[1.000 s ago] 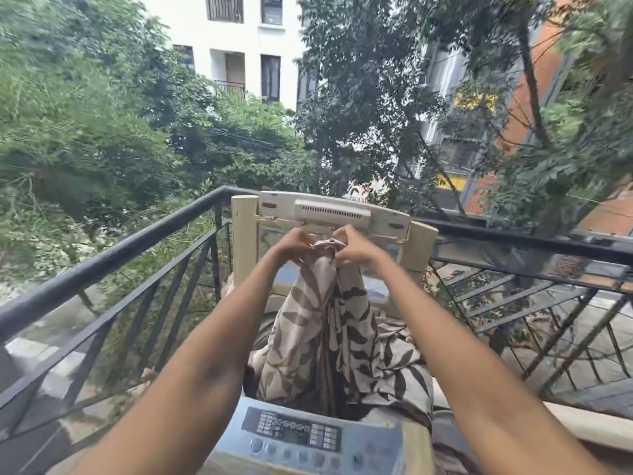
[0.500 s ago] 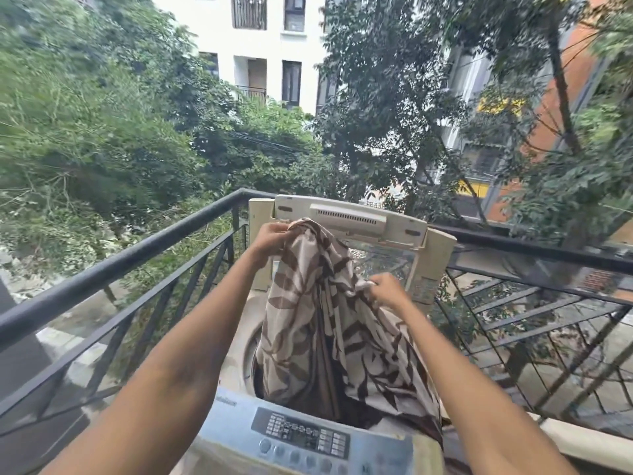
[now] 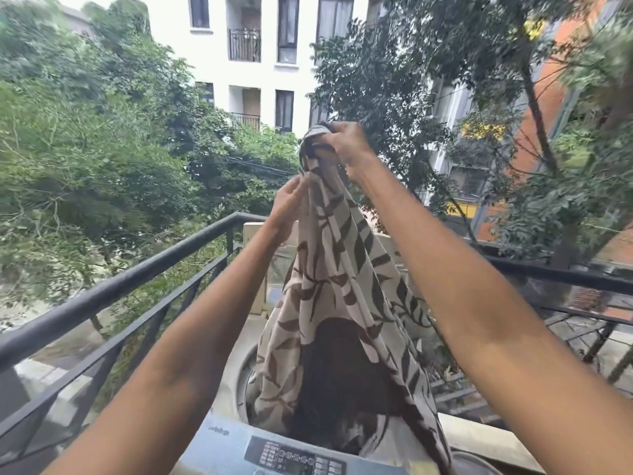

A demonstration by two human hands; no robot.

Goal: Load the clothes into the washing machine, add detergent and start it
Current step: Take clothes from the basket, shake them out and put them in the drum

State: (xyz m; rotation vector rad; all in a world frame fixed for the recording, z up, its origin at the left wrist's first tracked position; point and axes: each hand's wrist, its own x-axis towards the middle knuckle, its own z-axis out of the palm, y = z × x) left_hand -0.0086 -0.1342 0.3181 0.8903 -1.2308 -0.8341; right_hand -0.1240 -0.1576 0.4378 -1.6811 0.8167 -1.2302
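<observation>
Now right hand (image 3: pixel 344 144) lifted cloth (image 3: pixel 337 286) higher; left hand (image 3: pixel 289 197) seemingly pinching edge.

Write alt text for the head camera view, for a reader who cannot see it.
Two bare hands lift a leaf-patterned cloth above an open top-loading washing machine on a railed balcony. The right hand grips its top; the left hand pinches it lower down. Its lower end hangs into the drum.

A black metal railing (image 3: pixel 113 289) fronts leafy trees (image 3: pixel 85 149) and a white building (image 3: pixel 260 63).
</observation>
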